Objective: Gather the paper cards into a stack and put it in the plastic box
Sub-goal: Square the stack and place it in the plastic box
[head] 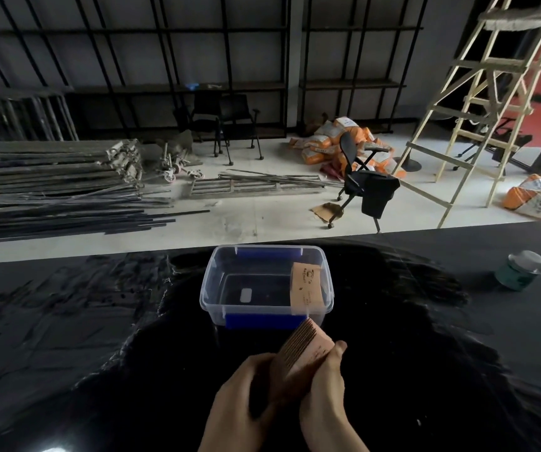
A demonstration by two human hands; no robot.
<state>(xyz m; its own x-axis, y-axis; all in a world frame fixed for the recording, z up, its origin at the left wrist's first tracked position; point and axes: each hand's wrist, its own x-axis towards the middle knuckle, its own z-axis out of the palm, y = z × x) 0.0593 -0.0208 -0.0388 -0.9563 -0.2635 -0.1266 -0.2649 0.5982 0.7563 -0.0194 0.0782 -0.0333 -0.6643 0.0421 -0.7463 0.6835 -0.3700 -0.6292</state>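
A thick stack of brown paper cards (305, 350) is held between both hands just in front of the box, tilted with its top edge toward the box. My left hand (243, 396) grips its left side and my right hand (324, 389) its right side, thumb on the top card. The clear plastic box (212, 288) with blue clips stands open on the black table beyond the stack. One brown card (306, 287) leans against the box's inner right wall.
A green jar with a clear lid (520, 270) stands on the table at the far right. The glossy black table (67, 337) ends just behind the box. Beyond it lie metal bars, office chairs, orange sacks and a wooden ladder on the floor.
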